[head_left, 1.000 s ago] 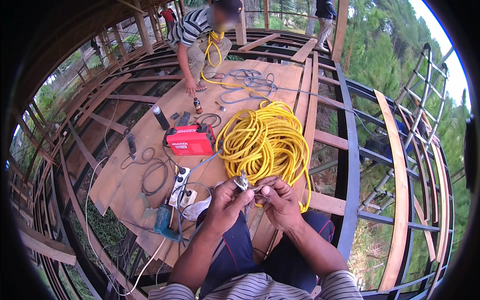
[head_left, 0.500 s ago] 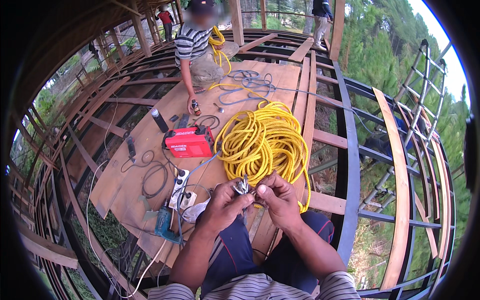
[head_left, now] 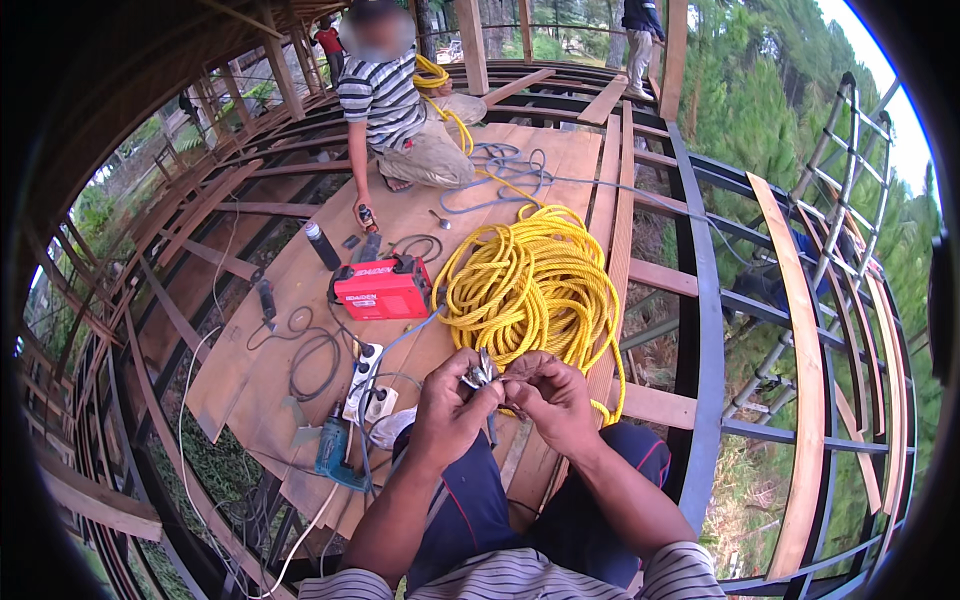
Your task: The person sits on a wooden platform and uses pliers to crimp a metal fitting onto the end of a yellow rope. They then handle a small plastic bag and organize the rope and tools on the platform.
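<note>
Gripping a small silvery metal piece (head_left: 482,371), the left hand (head_left: 445,408) has its thumb and fingers closed around it, with the piece's jagged upper end poking out above the knuckles. Just beside it, the right hand (head_left: 556,404) faces in, thumb and fingers drawn narrow at the metal piece's right side; whether they close on something there cannot be told. Both hands are above dark blue trousers (head_left: 455,525) with red piping.

Directly beyond the hands lies a large heap of yellow rope (head_left: 525,285), spreading mostly out past the right hand. Farther out and to the left of the left hand stands a red machine (head_left: 380,292) with a dark handle on top, and a blue cable comes off its near right side. Nearer the left hand, to its left, lie a white power strip (head_left: 360,376) with plugs in it and a teal drill (head_left: 334,446). A loop of dark cable (head_left: 315,365) rests beyond these, on the wooden boards (head_left: 232,390). Well ahead and left of both hands, behind the red machine, a co-worker's hand (head_left: 363,204) holds a small dark bottle (head_left: 369,220) near an upright dark cylinder (head_left: 325,250).
</note>
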Demonstrator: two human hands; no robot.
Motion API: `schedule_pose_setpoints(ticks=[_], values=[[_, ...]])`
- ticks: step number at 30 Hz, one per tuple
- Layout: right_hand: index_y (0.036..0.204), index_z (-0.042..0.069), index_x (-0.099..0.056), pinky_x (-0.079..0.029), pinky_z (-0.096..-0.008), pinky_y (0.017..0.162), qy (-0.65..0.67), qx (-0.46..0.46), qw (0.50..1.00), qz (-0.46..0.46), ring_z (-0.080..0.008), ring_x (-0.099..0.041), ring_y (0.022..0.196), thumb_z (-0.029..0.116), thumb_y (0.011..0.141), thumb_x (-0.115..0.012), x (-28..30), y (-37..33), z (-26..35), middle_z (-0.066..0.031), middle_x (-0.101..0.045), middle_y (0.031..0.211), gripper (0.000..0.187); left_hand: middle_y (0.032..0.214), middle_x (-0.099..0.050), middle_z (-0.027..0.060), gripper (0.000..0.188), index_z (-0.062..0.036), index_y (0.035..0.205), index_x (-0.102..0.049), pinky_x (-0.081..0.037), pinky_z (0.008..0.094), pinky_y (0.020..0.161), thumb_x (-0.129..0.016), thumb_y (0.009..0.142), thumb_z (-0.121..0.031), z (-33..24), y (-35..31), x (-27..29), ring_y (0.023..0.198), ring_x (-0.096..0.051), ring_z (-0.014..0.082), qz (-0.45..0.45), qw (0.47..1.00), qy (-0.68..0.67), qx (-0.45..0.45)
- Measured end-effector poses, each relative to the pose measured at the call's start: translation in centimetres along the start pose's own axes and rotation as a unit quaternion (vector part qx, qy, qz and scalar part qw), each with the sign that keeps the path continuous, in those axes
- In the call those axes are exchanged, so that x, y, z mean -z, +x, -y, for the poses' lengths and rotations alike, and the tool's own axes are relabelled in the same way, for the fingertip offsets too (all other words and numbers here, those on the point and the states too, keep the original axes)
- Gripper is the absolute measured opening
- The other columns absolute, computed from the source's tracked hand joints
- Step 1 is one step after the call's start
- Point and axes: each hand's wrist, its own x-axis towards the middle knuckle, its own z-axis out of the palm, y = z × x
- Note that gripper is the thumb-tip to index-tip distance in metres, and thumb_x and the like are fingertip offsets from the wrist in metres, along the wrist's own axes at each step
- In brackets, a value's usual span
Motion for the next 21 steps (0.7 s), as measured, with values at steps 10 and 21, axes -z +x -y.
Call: schedule_pose_setpoints(ticks=[10, 21], values=[[0.097, 0.004, -0.059, -0.046, -0.0239, 0.080, 0.176, 0.022, 0.984, -0.030, -0.0075, -0.056, 0.088, -0.006, 0.091, -0.053, -0.6, -0.2, -2.4, -0.0019, -0.061, 0.097, 0.013, 0.075, -0.055, -0.0037, 0.007, -0.0027, 0.092, -0.054, -0.037, 0.0204, 0.054, -0.058, 0.097, -0.005, 1.2, 0.5, -0.9, 0.062, -0.045, -0.0001, -0.039, 0.998, 0.006, -0.049], [0.103, 0.005, -0.061, -0.042, -0.0226, 0.060, 0.199, -0.036, 0.979, -0.022, -0.0048, -0.049, 0.065, 0.022, 0.101, -0.062, 0.1, 0.1, -1.9, 0.0008, -0.058, 0.080, 0.017, 0.078, -0.065, 0.0069, 0.011, 0.0040, 0.099, -0.057, -0.048, 0.0272, 0.058, -0.061, 0.095, -0.005, 2.9, 0.8, -0.6, 0.065, -0.057, 0.0064, -0.062, 0.988, 0.119, -0.072]])
